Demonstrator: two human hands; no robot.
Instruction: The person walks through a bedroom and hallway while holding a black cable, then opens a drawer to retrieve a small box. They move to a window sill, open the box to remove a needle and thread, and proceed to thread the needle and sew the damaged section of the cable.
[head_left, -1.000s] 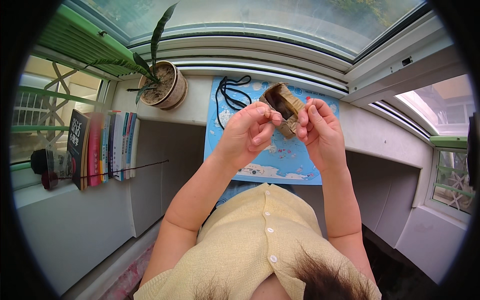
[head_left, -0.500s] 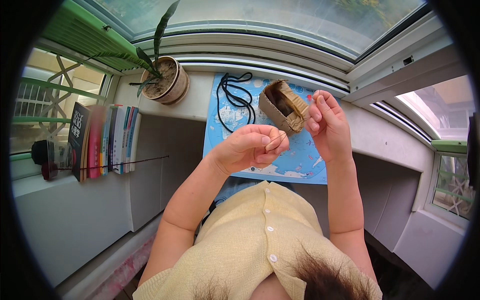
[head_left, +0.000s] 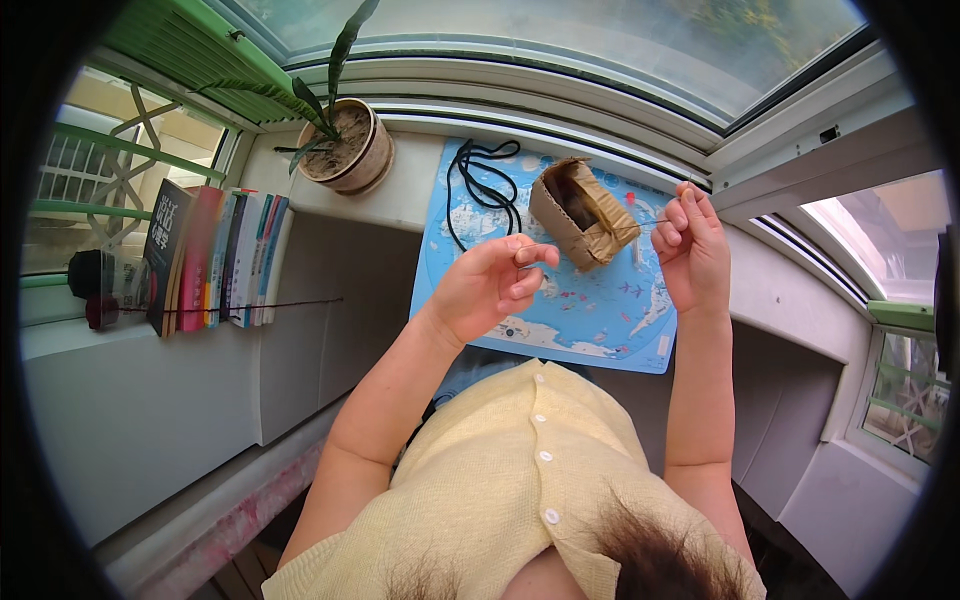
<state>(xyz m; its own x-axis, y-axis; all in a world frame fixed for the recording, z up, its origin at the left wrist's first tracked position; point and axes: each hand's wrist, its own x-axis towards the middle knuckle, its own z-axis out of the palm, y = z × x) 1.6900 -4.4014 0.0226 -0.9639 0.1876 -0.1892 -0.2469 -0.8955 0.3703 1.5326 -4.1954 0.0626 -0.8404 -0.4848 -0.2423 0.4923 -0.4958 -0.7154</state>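
Observation:
My left hand (head_left: 492, 285) is raised above the near side of a blue map mat (head_left: 590, 330), thumb and forefinger pinched on a thin strand; the other fingers curl loosely. Higher and to the right, my right hand (head_left: 695, 255) pinches a thin dark thread (head_left: 652, 223) between its fingertips. That thread stretches leftward from the hand, passing over the end of a torn brown cardboard box (head_left: 560, 225). The box lies on the mat between my hands, open at the top, with a dark hollow inside. Whether both hands hold the same thread I cannot tell.
A looped black cord (head_left: 482, 190) lies on the mat left of the box. Further left stands a potted plant (head_left: 355, 165) on the white sill. A row of books (head_left: 215, 260) is at the far left, and a window frame (head_left: 520, 90) runs behind.
My hands have moved apart: the left shifted left and slightly up, the right a little to the right. The dark thread beside the right hand now shows. The whole view has shifted slightly.

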